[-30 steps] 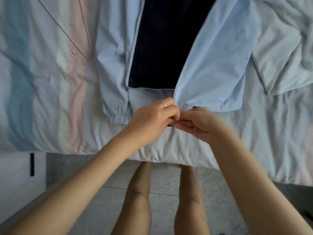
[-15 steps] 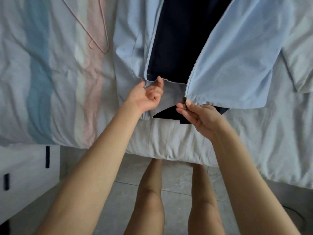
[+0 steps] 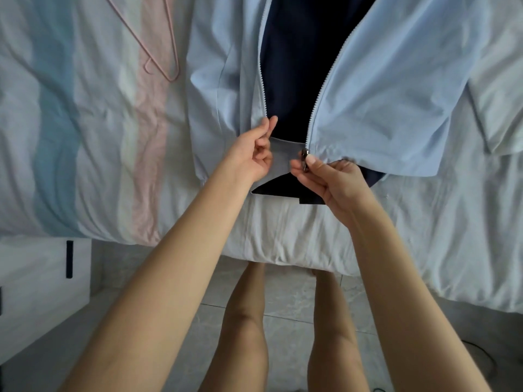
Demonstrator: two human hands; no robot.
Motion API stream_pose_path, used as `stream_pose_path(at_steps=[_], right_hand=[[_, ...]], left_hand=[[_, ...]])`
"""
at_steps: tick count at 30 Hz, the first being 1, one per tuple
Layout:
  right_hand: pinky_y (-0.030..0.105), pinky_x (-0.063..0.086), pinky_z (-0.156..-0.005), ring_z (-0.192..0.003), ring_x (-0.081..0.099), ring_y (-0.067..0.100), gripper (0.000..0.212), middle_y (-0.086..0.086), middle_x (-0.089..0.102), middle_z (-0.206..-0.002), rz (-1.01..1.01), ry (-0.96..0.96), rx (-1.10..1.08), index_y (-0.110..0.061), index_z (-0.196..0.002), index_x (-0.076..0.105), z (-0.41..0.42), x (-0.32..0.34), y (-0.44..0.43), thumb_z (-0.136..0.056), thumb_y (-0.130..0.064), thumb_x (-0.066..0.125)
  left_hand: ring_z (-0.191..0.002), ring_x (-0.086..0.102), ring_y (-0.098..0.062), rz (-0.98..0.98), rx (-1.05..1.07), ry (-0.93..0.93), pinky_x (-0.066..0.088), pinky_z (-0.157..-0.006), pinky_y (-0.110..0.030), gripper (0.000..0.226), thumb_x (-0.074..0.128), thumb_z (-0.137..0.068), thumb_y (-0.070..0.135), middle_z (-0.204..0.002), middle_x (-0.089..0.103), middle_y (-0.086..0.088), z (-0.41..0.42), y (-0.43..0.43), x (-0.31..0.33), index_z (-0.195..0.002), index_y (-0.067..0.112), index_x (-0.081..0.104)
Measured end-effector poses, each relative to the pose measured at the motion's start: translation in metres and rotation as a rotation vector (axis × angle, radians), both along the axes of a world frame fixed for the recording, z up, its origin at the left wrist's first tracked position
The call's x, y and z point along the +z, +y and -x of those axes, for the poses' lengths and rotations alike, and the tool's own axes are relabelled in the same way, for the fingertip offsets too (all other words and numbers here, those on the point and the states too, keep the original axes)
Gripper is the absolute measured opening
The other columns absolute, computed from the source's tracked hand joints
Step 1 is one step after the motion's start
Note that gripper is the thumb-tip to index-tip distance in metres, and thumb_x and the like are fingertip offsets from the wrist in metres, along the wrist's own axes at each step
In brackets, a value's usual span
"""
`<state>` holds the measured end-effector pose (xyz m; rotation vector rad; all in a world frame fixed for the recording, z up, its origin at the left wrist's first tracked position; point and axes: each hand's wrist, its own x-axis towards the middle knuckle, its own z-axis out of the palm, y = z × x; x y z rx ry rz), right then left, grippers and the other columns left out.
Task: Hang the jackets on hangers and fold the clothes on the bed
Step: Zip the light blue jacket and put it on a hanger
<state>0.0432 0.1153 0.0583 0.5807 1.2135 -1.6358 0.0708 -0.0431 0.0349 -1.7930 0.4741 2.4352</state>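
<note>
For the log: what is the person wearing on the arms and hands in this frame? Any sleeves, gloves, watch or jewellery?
The left forearm and right forearm are bare down to the frame's lower edge, with no sleeves showing. The left hand and right hand are ungloved. Neither wrist carries a watch or bracelet. No ring shows, though some fingers are hidden. The visible nails look unpainted.

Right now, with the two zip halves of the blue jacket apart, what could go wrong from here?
1. The left hand pinches its zip edge of the light blue jacket higher than the zipper slider pinched by the right hand; joined unevenly, the zip may jam.
2. The navy garment lies between the halves and could snag in the teeth.
3. The pink hanger lies beside the jacket, not in it; hanging may be harder once zipped.
</note>
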Motion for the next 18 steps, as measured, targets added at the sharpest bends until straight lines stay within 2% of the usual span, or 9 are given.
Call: stream_pose_path(at_steps=[3,6,7,10,13,16,18], right_hand=[[0.017,0.054,-0.069,-0.084,0.072,0.016,0.015,0.008,0.074,-0.08,-0.019,0.069,0.002,0.005,-0.09,0.064,-0.002,0.001,0.001,-0.093,-0.007,0.055],[0.017,0.054,-0.07,-0.085,0.072,0.016,0.014,0.009,0.074,-0.082,-0.026,0.089,0.002,0.005,-0.093,0.064,-0.004,0.002,0.004,-0.092,-0.007,0.056],[0.017,0.054,-0.07,-0.085,0.072,0.016,0.014,0.009,0.074,-0.082,-0.024,0.09,0.003,0.005,-0.093,0.064,-0.004,0.002,0.005,-0.092,-0.007,0.056],[0.018,0.055,-0.07,-0.086,0.072,0.016,0.014,0.009,0.074,-0.083,-0.035,0.099,0.012,0.005,-0.093,0.065,-0.003,0.002,0.005,-0.092,-0.007,0.057],[0.019,0.055,-0.071,-0.087,0.071,0.015,0.016,0.007,0.074,-0.085,-0.063,0.123,0.033,0.005,-0.095,0.065,-0.003,0.002,0.005,-0.091,-0.009,0.059],[0.019,0.054,-0.071,-0.083,0.071,0.013,0.011,0.003,0.074,-0.085,-0.05,0.142,0.025,-0.001,-0.085,0.067,-0.002,0.007,0.005,-0.089,-0.009,0.061],[0.02,0.055,-0.072,-0.078,0.07,0.013,0.012,0.003,0.071,-0.079,-0.013,0.16,-0.022,-0.004,-0.076,0.067,0.002,0.013,0.006,-0.087,-0.006,0.062]], left_hand=[[-0.044,0.052,0.0,0.06,0.066,0.038,0.028,-0.037,-0.009,0.009,0.053,-0.096,0.018,-0.094,0.07,-0.004,-0.008,0.006,0.003,-0.091,0.01,0.055],[-0.061,0.059,-0.006,-0.049,0.162,0.03,0.037,-0.046,-0.014,0.035,0.047,-0.097,0.04,-0.1,0.071,-0.007,-0.013,0.0,0.005,-0.097,0.008,0.061],[-0.065,0.06,-0.007,-0.072,0.172,0.01,0.039,-0.049,-0.014,0.034,0.047,-0.097,0.041,-0.097,0.072,-0.006,-0.012,-0.003,0.006,-0.096,0.01,0.062],[-0.07,0.065,-0.009,-0.108,0.196,-0.033,0.044,-0.052,-0.015,0.014,0.063,-0.089,0.025,-0.089,0.073,-0.003,-0.007,-0.009,0.009,-0.093,0.012,0.065],[-0.061,0.065,-0.007,-0.076,0.164,-0.063,0.044,-0.05,-0.014,0.006,0.07,-0.084,0.014,-0.071,0.07,0.001,-0.002,-0.008,0.011,-0.086,0.01,0.066],[-0.049,0.059,0.0,0.088,0.029,-0.064,0.037,-0.058,-0.014,0.014,0.067,-0.086,0.01,-0.056,0.063,0.009,0.002,0.0,0.018,-0.081,0.019,0.058],[-0.048,0.058,0.0,0.225,-0.03,0.013,0.036,-0.057,-0.014,0.022,0.064,-0.087,0.003,-0.054,0.062,0.009,0.001,0.012,0.029,-0.079,0.02,0.053]])
